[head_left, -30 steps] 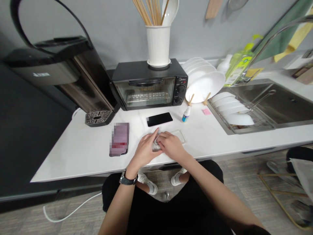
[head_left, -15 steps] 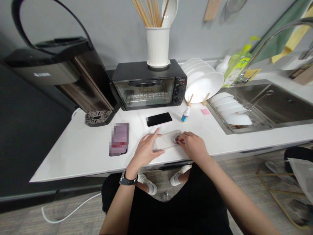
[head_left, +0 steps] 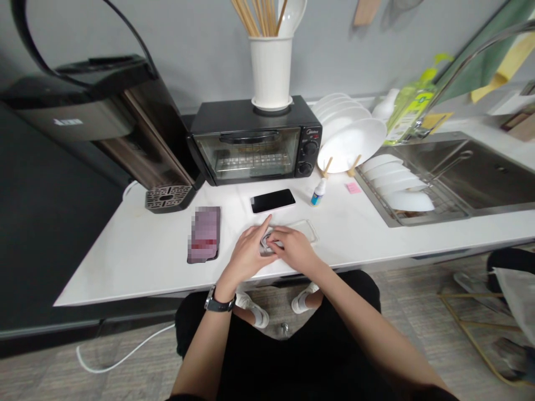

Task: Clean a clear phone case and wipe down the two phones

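Whitish, see-thru rect. case (head_left: 307,229) lies under R fingers (head_left: 281,234).

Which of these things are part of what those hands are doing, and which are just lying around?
In use:
clear case, left hand at one end
small greyish wad, at the right hand

Apparently lying about:
phone
small bottle, possibly related
pink note
toaster oven
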A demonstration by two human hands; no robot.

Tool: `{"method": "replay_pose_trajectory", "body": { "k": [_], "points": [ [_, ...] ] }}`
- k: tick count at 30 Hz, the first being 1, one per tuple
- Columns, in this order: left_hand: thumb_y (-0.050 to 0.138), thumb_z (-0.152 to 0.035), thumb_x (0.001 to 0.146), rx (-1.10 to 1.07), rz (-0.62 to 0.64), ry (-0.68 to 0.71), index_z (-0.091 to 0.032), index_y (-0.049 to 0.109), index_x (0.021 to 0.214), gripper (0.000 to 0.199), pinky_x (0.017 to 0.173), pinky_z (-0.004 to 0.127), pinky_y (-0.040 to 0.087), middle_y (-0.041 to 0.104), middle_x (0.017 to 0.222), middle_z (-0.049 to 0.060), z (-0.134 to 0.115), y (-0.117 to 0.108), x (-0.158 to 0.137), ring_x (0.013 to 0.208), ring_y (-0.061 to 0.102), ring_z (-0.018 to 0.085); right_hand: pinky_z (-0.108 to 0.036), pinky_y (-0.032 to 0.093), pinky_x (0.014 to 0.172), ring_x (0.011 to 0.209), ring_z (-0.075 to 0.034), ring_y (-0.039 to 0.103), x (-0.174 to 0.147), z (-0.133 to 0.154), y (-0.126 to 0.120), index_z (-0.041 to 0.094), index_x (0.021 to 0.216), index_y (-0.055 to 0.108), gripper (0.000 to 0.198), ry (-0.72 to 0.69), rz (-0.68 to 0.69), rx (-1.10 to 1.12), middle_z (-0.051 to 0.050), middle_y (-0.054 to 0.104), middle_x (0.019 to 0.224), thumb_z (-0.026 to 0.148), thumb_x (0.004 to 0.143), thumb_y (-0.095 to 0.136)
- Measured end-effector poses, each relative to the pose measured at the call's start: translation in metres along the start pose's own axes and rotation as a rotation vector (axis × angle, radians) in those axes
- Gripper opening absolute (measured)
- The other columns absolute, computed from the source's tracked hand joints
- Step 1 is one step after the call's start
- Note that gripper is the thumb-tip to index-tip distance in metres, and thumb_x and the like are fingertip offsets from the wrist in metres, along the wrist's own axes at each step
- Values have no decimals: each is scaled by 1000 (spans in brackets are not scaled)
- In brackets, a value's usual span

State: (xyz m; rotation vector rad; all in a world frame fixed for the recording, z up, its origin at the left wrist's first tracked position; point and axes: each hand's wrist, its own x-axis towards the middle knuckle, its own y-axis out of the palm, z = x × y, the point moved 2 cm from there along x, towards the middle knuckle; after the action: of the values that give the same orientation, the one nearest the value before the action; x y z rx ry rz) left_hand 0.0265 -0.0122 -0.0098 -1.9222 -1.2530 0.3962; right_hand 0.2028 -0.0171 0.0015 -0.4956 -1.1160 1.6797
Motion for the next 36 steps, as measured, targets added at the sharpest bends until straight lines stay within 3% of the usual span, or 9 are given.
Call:
{"method": "replay_pose_trajectory", "body": {
  "k": [3,6,13,17,22,27,32,36],
  "points": [
    [89,-35,83,25,17,16,-32,26,174,111,116,50,50,72,140,9,-1,1,0,132,63,33,-31,48,93,102,-21,70,-6,8,-1,21,92,78,12,-69,37,16,-5,80,104,15,101,71],
    [91,-39,82,36,36,34,-33,26,174,113,119,51,47,72,145,7,-4,0,0,135,61,33,-33,48,93,102,-23,70,-17,2,-13,22,91,79,11,-51,87,-32,-4,81,99,18,99,74],
    [89,-33,83,29,40,23,-36,24,174,112,120,52,46,70,151,4,-5,-1,-1,137,60,32,-36,43,86,102,-27,68,-47,-34,-48,21,92,80,19,256,-9,-398,-8,81,100,19,103,65],
    [89,-33,84,23,36,33,-37,24,174,111,121,52,44,70,151,3,-4,1,0,136,59,32,-38,42,83,101,-29,66,-47,-44,-49,17,97,79,21,322,-92,-526,-13,79,101,19,105,60],
    [89,-32,83,19,32,35,-38,23,174,113,123,53,43,71,151,3,-2,1,1,137,60,31,-36,46,87,100,-27,68,-14,-32,-20,17,98,78,17,213,-120,-341,-12,80,104,16,105,62],
    [89,-33,83,28,8,12,-33,28,174,109,116,49,50,72,143,8,1,0,0,131,64,31,-34,49,94,103,-24,70,6,0,7,20,96,78,12,-7,-34,-58,-7,81,107,15,102,69],
    [90,-33,83,32,18,44,-33,28,173,110,117,49,50,71,146,7,1,1,-1,134,62,32,-34,48,95,103,-23,73,-5,7,-2,20,90,79,11,-68,55,29,-5,83,104,15,99,75],
    [91,-37,83,39,30,31,-33,27,173,111,119,50,47,70,150,6,-1,1,-2,137,60,32,-32,49,90,97,-22,75,-21,-9,-19,22,94,80,8,36,93,-27,-4,83,100,19,99,75]
  ]
}}
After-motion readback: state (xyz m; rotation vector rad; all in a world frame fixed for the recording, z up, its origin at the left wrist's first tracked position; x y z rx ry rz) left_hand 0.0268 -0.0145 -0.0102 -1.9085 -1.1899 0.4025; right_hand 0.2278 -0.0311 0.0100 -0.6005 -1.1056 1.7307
